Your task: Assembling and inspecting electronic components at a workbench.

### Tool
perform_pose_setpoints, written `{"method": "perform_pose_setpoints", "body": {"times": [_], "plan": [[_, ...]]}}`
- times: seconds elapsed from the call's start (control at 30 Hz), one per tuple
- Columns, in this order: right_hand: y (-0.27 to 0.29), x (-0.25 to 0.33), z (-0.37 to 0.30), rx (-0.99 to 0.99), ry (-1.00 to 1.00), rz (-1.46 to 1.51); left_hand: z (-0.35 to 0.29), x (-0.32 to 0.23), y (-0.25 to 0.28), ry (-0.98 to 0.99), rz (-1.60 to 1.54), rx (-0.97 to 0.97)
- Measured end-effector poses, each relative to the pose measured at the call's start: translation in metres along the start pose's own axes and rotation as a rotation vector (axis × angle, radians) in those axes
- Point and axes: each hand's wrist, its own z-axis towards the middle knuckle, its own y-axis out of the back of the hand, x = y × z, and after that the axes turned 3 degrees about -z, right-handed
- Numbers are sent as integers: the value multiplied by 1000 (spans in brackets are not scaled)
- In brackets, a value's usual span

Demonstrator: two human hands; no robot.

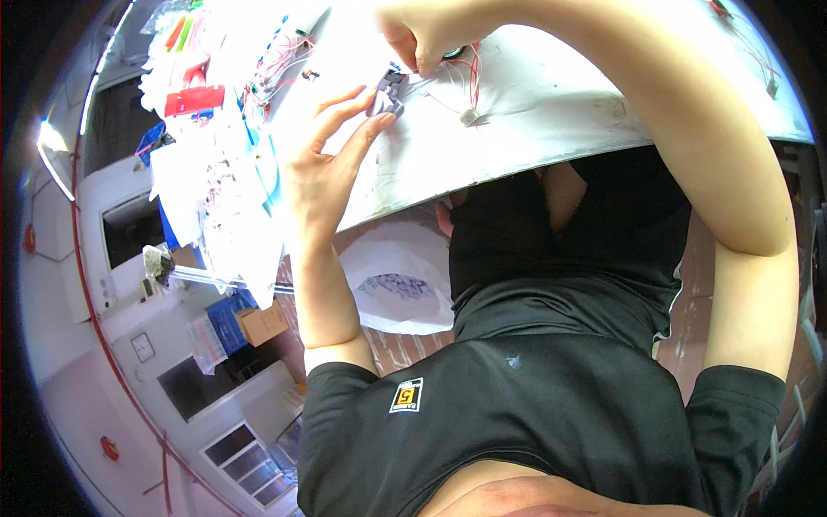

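Observation:
My left hand [332, 142] grips a small grey plastic housing [389, 93] between thumb and fingers, just above the white tabletop [551, 103]. Close beside it, my right hand [431, 33] is closed in a pinch with its fingertips pointing down near the housing's right side. Whatever those fingertips hold is hidden or too small to name. Red and white wires [475, 79] run from beside my right hand to a small pale connector [469, 117] lying on the table. Part of a dark round piece [454, 53] shows under the right hand.
More red and white wires [274, 65] lie in a tangle at the left, near a red packet [194, 101]. Another wire lead [769, 82] rests at the far right. Below the table edge, a white bag [353, 258] holds many grey pieces [403, 286].

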Motion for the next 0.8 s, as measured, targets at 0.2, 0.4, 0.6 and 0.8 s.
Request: {"method": "perform_pose_setpoints", "body": {"times": [0.2, 0.4, 0.6, 0.8], "plan": [[10, 49, -25, -89, -189, -227, -4, 6, -2, -27, -40, -33], [30, 33, -27, 48, -93, 26, 1, -5, 2, -44, 38, 15], [15, 27, -17, -318, 186, 143, 10, 0, 9, -69, 31, 108], [11, 26, -14, -126, 11, 196, 6, -1, 5, -69, 24, 62]]}}
